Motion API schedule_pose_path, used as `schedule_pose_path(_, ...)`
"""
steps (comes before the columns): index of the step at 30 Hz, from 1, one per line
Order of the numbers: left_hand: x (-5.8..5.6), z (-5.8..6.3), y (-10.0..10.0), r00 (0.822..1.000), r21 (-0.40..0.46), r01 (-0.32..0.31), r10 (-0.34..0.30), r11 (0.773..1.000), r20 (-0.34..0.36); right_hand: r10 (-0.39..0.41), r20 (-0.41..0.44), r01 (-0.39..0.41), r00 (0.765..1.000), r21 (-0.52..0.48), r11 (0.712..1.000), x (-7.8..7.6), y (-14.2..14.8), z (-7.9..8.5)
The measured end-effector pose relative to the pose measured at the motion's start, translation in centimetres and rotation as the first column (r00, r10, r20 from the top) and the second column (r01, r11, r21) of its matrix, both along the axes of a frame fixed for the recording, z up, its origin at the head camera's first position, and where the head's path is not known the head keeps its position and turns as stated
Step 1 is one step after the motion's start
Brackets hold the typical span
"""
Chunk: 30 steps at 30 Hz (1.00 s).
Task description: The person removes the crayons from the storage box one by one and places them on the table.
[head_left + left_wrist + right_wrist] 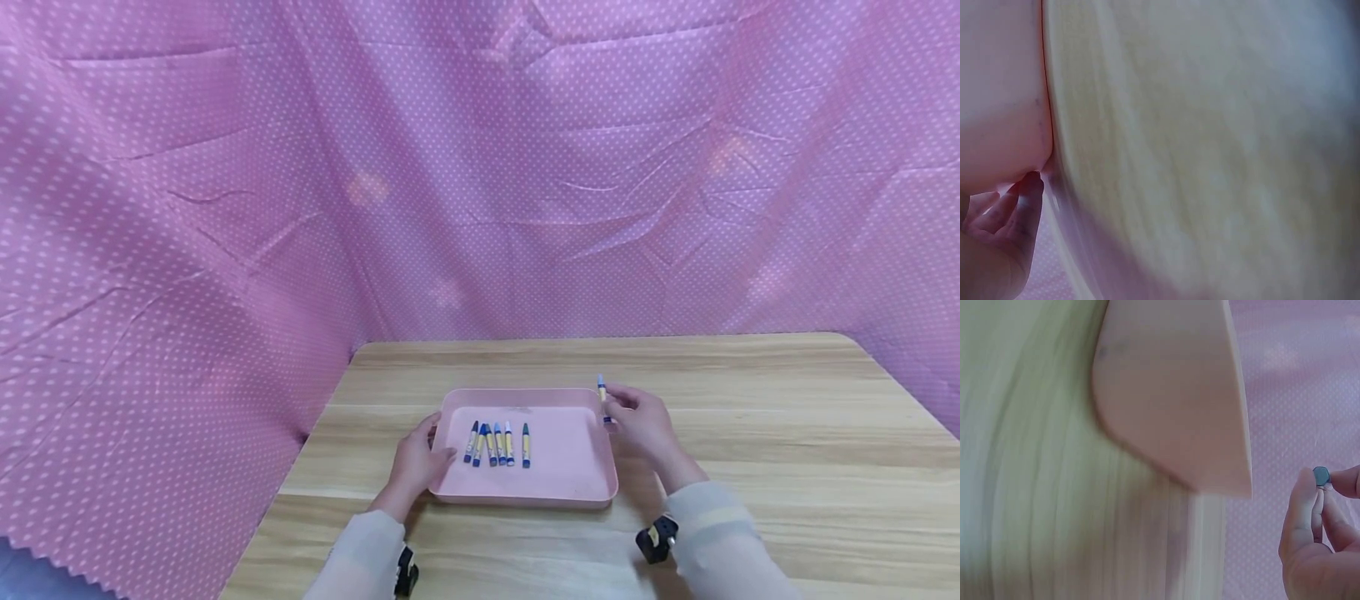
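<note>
A shallow pink tray (pixel 558 450) sits on the table, with several crayons in yellow-and-blue wrappers in its left half. Most of these crayons (pixel 491 444) lie close together; one dark-tipped crayon (pixel 526 445) is a little apart to the right. My left hand (pixel 414 460) grips the tray's left wall, thumb over the rim and fingers outside. In the left wrist view, fingertips (pixel 1034 181) touch the tray's outer side. My right hand (pixel 643 423) pinches a light-blue-tipped crayon (pixel 602 392) by the tray's right rim. Its hexagonal end (pixel 1320 475) shows between thumb and finger in the right wrist view.
The tray stands on a wood-grain table (pixel 787 450). Pink dotted cloth (pixel 525 208) hangs behind the table and along its left side. A black wrist device (pixel 657 539) is on the right sleeve, another (pixel 406 572) on the left.
</note>
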State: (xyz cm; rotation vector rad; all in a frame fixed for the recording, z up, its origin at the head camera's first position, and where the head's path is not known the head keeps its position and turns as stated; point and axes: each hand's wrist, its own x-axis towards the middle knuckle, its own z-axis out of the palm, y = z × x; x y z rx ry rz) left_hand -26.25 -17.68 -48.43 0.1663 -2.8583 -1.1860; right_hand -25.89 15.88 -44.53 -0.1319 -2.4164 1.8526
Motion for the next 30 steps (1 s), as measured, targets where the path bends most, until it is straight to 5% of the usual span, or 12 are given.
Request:
schedule_pose_path(12,0.0,-0.1,0.0,1.000,0.006,0.002,-0.002,1.000,-0.001,-0.010,0.007,0.010,1.000,0.047,0.999,1.1,4.8,-0.9)
schedule_pose_path(30,-0.1,-0.5,-0.2,0.999,-0.030,0.025,-0.027,0.999,-0.039,0.004,0.044,-0.016,0.999,0.284,0.959,3.8,13.5,-2.1)
